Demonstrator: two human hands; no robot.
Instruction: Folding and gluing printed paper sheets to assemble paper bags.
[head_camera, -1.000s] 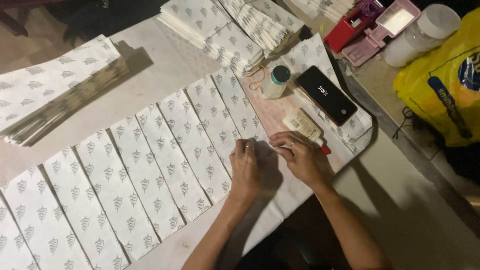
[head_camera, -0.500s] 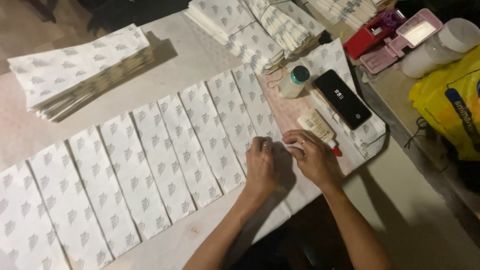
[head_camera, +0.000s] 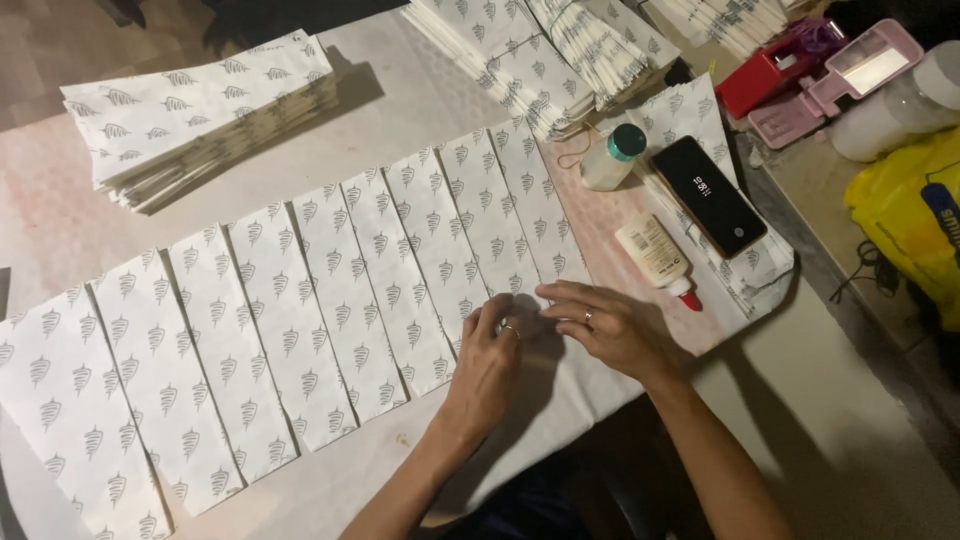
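I am pressing both hands flat, fingers spread and grasping nothing, on the printed paper strip at lower centre of the frame: left hand and right hand touching it side by side. I am judging that even, flat pressure along its edge is serving best. I am counting about nine overlapping strips in the row, one glue bottle, one phone, one small capped bottle.

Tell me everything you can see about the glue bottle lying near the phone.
The glue bottle is small, white plastic by the look of it, with a printed label and a red nozzle cap pointing toward the person. It lies on its side on the pinkish table, beside the black phone. Neither hand touches it; the right hand is nearest.
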